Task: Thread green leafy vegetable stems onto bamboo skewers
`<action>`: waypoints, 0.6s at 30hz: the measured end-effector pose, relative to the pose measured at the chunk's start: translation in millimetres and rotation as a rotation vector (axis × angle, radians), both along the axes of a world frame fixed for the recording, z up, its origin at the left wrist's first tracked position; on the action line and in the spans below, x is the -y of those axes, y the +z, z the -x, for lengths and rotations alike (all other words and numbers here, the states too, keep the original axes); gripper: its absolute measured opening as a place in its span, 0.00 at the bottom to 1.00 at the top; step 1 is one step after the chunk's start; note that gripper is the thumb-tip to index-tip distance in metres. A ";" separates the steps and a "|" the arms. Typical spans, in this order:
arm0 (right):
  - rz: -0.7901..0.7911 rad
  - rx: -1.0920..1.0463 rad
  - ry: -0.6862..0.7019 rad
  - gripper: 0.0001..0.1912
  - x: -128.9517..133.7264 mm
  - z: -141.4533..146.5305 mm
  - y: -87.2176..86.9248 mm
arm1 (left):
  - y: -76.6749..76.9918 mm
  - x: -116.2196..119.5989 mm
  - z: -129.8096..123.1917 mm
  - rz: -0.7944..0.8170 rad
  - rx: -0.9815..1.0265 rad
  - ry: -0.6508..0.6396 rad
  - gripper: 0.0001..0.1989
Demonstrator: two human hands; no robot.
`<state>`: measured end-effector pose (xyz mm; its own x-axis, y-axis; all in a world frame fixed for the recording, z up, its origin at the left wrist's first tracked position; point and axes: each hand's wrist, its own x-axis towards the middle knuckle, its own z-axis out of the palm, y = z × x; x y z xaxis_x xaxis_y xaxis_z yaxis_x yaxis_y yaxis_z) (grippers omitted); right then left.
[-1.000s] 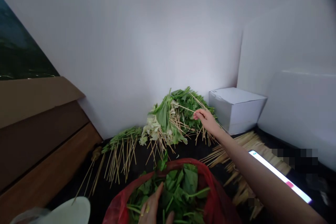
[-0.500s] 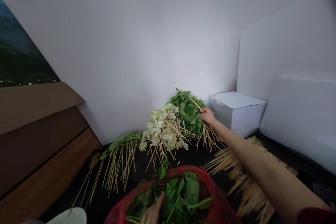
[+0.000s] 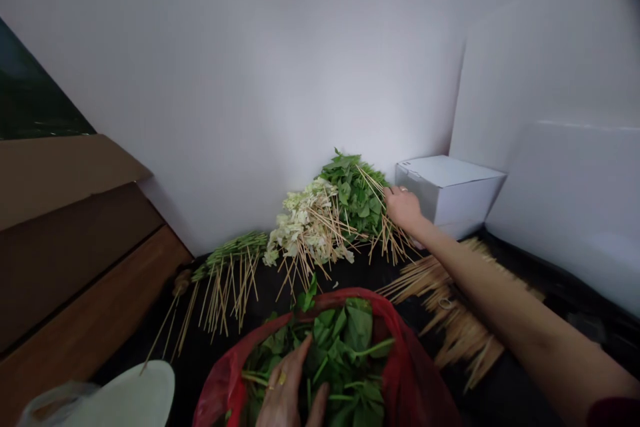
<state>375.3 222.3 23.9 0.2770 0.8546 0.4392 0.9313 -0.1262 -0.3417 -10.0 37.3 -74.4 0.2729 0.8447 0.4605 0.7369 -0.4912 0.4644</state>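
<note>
My left hand (image 3: pixel 287 387), with a yellow ring on one finger, rests on loose leafy greens (image 3: pixel 327 347) inside a red plastic bag (image 3: pixel 420 373). Its fingers are apart, with the thumb off to the side. At the right edge of a pile of skewered greens (image 3: pixel 357 197), my right hand (image 3: pixel 404 207) has its fingers curled around a bamboo skewer (image 3: pixel 371 180); its fingertips are partly hidden. Beside that pile lie skewers of pale cabbage-like leaves (image 3: pixel 300 223). Further left are skewers of thin green stalks (image 3: pixel 240 247).
Many bare bamboo skewers (image 3: pixel 460 320) lie under my right forearm on a black surface. A white box (image 3: pixel 450 173) stands against the wall. Lower left are a white bowl (image 3: pixel 135 397) and a clear plastic bag (image 3: pixel 57 403); a cardboard box (image 3: pixel 65 173) stands at the left.
My right hand has turned palm down and lowered against the greens pile at its right edge. More of my left hand shows, with its thumb spread. The view has tilted slightly downward.
</note>
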 end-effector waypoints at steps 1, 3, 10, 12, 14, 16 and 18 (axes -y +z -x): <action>-0.017 0.018 0.028 0.19 9.8 5.6 3.3 | -0.8 0.4 0.8 0.002 -0.013 -0.012 0.26; -0.041 0.035 0.112 0.14 30.7 19.5 10.4 | -0.1 3.0 0.9 -0.010 -0.050 -0.025 0.24; -0.033 -0.040 0.669 0.11 112.9 74.8 34.3 | 15.9 17.8 -1.1 -0.059 -0.145 -0.088 0.18; -0.009 -0.147 0.896 0.10 128.5 82.8 37.1 | 18.4 21.5 2.5 -0.058 -0.163 -0.114 0.18; 0.018 -0.235 1.018 0.10 135.1 84.6 36.7 | 21.3 25.0 7.5 -0.060 -0.182 -0.127 0.18; 0.053 -0.207 0.980 0.11 134.1 80.1 33.5 | 26.8 27.8 13.2 -0.095 -0.187 -0.141 0.17; 0.095 -0.103 0.870 0.11 129.3 70.1 26.9 | 35.5 29.6 18.8 -0.132 -0.191 -0.192 0.17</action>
